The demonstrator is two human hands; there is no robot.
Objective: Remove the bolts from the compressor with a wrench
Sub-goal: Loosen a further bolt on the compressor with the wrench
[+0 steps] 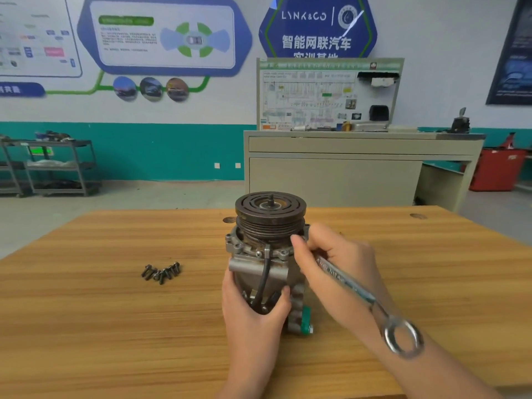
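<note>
The compressor [266,249] stands upright on the wooden table [115,312], its dark grooved pulley on top. My left hand [253,315] grips the lower body of the compressor from the front. My right hand [336,269] holds a silver wrench [362,298] near its working end, fingertips at the flange on the compressor's right side. The wrench's ring end [403,336] points back toward me over my forearm. Several loose bolts [161,272] lie in a small pile on the table to the left of the compressor. The wrench head at the flange is hidden by my fingers.
A beige cabinet bench [345,168] with a wiring display board stands behind the table. Metal shelf carts [54,168] sit at the far left wall. A red bin [498,171] is at the far right.
</note>
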